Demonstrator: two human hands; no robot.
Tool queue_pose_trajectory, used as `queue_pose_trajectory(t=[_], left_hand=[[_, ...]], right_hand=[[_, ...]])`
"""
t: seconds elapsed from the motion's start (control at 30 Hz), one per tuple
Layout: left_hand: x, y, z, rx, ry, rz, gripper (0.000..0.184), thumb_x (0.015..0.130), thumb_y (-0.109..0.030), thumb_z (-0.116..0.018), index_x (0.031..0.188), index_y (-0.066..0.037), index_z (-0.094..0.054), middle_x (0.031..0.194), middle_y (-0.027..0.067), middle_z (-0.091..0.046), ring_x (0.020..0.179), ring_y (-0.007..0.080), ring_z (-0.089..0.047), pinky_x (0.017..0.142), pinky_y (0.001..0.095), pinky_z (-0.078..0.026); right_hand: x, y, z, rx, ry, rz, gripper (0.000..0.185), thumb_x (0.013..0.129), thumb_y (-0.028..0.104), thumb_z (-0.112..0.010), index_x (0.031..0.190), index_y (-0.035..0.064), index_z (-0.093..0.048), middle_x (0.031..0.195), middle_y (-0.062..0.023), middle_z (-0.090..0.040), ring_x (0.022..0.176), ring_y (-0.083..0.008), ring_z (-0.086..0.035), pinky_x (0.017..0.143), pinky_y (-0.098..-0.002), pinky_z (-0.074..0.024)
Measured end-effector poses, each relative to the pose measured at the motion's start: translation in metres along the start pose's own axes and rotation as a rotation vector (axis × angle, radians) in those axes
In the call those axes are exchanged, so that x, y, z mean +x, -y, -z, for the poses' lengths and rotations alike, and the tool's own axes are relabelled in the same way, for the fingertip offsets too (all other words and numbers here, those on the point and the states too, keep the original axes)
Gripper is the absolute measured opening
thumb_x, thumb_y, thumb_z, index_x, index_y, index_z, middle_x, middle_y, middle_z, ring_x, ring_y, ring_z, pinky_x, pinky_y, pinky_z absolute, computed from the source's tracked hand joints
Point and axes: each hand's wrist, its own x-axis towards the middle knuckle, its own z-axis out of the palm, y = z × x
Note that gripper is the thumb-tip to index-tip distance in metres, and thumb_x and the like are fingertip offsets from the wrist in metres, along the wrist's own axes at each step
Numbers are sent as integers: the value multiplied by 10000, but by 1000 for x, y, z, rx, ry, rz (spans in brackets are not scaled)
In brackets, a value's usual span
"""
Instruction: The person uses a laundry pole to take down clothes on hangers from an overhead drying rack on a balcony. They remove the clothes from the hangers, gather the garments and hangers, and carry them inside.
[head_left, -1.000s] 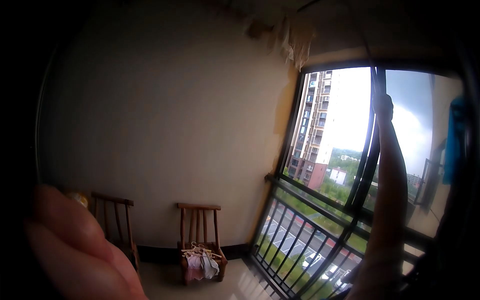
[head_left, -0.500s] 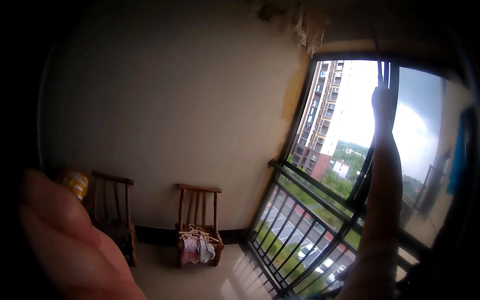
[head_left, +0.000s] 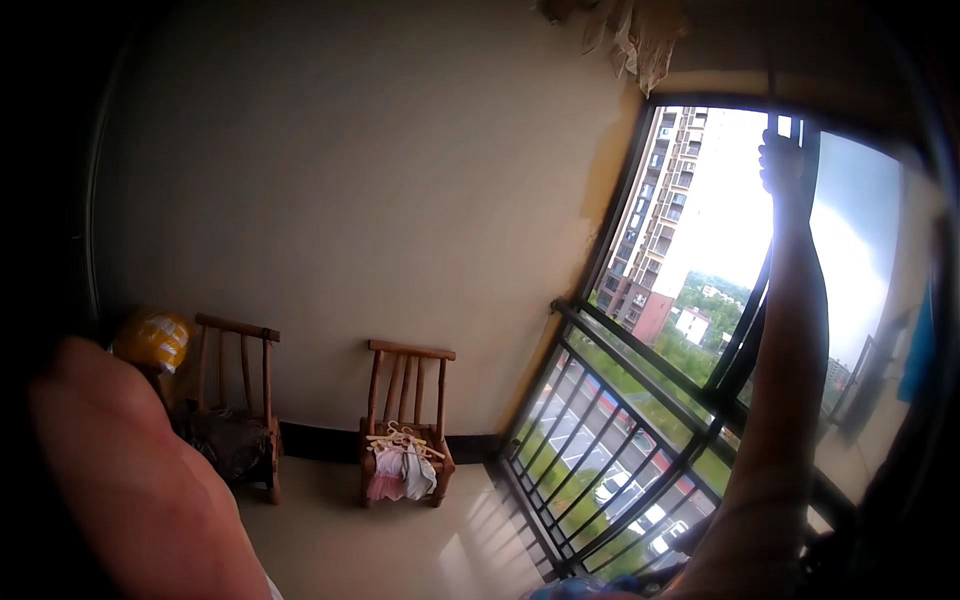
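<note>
My right hand (head_left: 782,160) is raised high at the right, dark against the bright window. Its fingers are curled round a thin dark pole (head_left: 771,75) that runs upward into the shadow near the ceiling. At the lower left, my left hand and arm (head_left: 130,470) loom large and blurred, very close to the camera; the fingers cannot be made out. Pale items (head_left: 640,45) hang overhead, left of the pole.
Two wooden chairs stand against the wall. The right chair (head_left: 410,390) bears hangers with small pink and white clothes (head_left: 402,472); beside the left chair (head_left: 238,380) is a yellow wrapped bundle (head_left: 155,340). A railing (head_left: 600,440) crosses the window.
My right hand has moved up and slightly right in view, its curled fingers now clearer. The chairs and window have shifted up and right as the view tilted.
</note>
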Motion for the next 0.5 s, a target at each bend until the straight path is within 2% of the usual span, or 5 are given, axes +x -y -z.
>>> queue_pose_trajectory(t=[0.07, 0.2, 0.27, 0.37, 0.5], left_hand=[[1, 2, 0, -3, 13, 17, 301, 724, -5, -556, 1020, 31, -515, 797, 74, -510, 549, 117, -402, 496, 221, -348], [-4, 9, -3, 16, 48, 71, 298, 723, 6, -550, 1018, 34, -515, 798, 75, -508, 545, 116, -396, 494, 220, -343], [-10, 13, -7, 24, 78, 135, 296, 723, 11, -547, 1017, 36, -515, 798, 75, -507, 543, 116, -393, 492, 219, -341], [-26, 17, -15, 29, 100, 277, 341, 739, 15, -545, 1076, 41, -501, 810, 69, -518, 552, 101, -395, 503, 209, -341], [-40, 15, -24, -43, 121, 551, 270, 767, 12, -553, 1035, 23, -528, 775, 35, -513, 570, 62, -394, 516, 189, -335]], right_hand=[[10, -3, 0, -22, -50, 31, 367, 820, 461, -413, 667, 143, -513, 476, 49, -402, 350, -50, -350, 295, -193, -250], [61, 2, 10, -257, -134, 126, 310, 898, 382, -314, 847, 141, -502, 531, 53, -383, 365, -39, -312, 291, -168, -206], [61, 15, 14, -362, -117, 79, 309, 870, 403, -384, 785, 138, -517, 511, 50, -403, 360, -41, -341, 292, -177, -233], [44, 6, 13, 53, -33, 154, 393, 813, 455, -523, 598, 127, -547, 439, 45, -428, 335, -50, -395, 294, -196, -289], [-11, 10, 0, 69, 3, 62, 335, 817, 390, -544, 673, 89, -565, 493, 31, -460, 378, -50, -419, 310, -203, -301]])
